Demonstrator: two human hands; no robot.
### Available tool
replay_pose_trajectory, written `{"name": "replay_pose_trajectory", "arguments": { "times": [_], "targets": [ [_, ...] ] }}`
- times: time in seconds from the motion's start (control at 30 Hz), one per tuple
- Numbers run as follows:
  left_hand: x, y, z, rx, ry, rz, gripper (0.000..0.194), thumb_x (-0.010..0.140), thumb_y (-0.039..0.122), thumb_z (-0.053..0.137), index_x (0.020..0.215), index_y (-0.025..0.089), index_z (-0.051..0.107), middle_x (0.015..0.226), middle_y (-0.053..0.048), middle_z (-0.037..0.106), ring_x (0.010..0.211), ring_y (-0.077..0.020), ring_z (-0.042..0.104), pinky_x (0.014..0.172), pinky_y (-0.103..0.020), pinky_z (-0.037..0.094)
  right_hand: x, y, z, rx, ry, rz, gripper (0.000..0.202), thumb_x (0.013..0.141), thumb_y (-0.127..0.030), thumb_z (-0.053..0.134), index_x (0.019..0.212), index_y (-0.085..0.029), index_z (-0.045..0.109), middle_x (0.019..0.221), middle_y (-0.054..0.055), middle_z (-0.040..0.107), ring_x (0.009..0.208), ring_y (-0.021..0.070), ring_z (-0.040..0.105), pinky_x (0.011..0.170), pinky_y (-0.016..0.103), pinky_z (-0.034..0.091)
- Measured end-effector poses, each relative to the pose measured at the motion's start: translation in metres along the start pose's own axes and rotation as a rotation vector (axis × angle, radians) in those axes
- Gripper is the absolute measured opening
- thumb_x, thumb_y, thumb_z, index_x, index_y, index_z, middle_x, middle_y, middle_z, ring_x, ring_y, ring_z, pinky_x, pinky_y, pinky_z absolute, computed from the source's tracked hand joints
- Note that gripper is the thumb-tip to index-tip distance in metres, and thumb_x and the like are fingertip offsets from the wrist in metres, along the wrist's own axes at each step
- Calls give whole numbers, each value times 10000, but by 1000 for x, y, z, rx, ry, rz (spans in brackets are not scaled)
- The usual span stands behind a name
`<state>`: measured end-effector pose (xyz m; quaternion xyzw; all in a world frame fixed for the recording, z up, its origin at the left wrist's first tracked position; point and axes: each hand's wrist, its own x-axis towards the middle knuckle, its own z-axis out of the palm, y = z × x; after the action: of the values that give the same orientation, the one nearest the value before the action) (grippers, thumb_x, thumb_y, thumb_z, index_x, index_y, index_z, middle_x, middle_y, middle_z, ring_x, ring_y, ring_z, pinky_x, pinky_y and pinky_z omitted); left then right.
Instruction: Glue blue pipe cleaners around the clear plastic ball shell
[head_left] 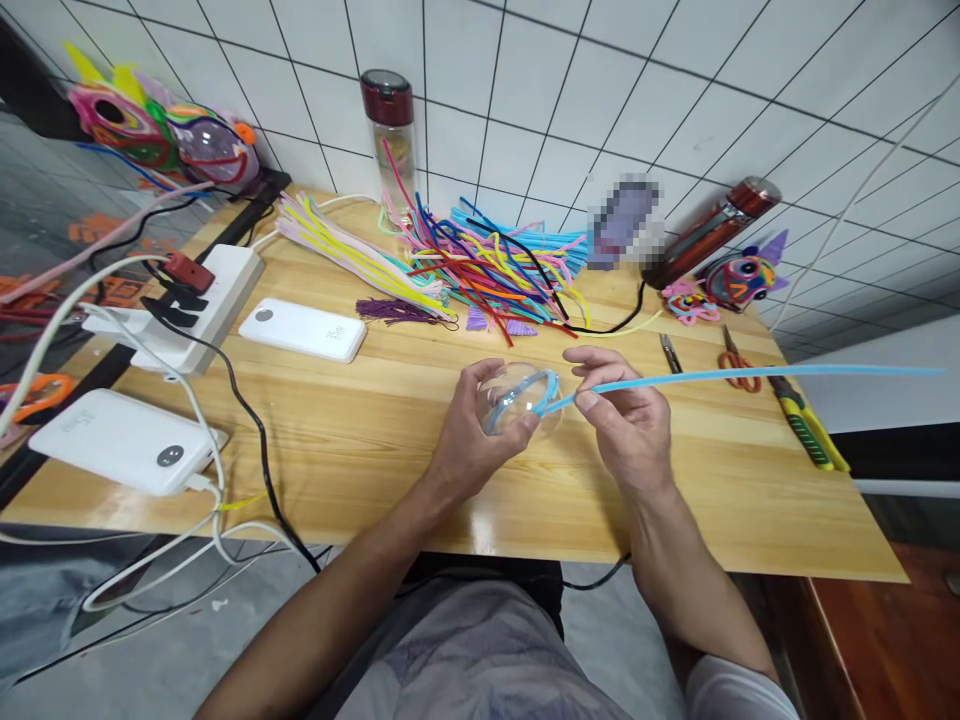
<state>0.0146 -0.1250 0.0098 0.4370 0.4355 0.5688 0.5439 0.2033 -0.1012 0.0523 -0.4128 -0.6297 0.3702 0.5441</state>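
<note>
My left hand [476,425] is closed around a clear plastic ball [517,378], holding it just above the front half of the table. A light blue pipe cleaner [690,379] curves over the ball, and my left thumb presses on it. Its long free part runs out to the right, nearly level. Between thumb and forefinger, my right hand [630,420] pinches this pipe cleaner a little to the right of the ball. Behind the hands lies a loose heap of many-coloured pipe cleaners [480,260].
Two white power banks [304,330] and a power strip [217,300] with trailing cables lie left. A glass bottle [391,140] and a red flask [716,230] stand behind. Scissors [739,372], pliers [806,425] and a small cutter [670,354] lie right. Decorated fish figures [746,275] sit at both ends.
</note>
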Motion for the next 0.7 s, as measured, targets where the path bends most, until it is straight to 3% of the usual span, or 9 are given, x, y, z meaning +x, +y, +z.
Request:
{"name": "replay_pose_trajectory", "arguments": {
  "times": [0.5, 0.7],
  "targets": [
    [-1, 3, -1, 5, -8, 8, 690, 771, 446, 885, 1346, 257, 554, 1394, -103, 681, 1134, -248, 743, 950, -397, 638, -1, 2, 4, 60, -22, 79, 141, 907, -380, 869, 878, -287, 767, 1283, 57, 813, 1283, 315, 701, 1172, 521, 499],
    [-1, 5, -2, 15, -29, 2, 689, 773, 417, 870, 1353, 256, 536, 1409, -108, 677, 1146, -242, 744, 954, -384, 638, 0, 1, 7, 81, -44, 187, 211, 873, -416, 891, 867, -278, 733, 1327, 69, 789, 1339, 327, 681, 1185, 530, 490]
  ]
}}
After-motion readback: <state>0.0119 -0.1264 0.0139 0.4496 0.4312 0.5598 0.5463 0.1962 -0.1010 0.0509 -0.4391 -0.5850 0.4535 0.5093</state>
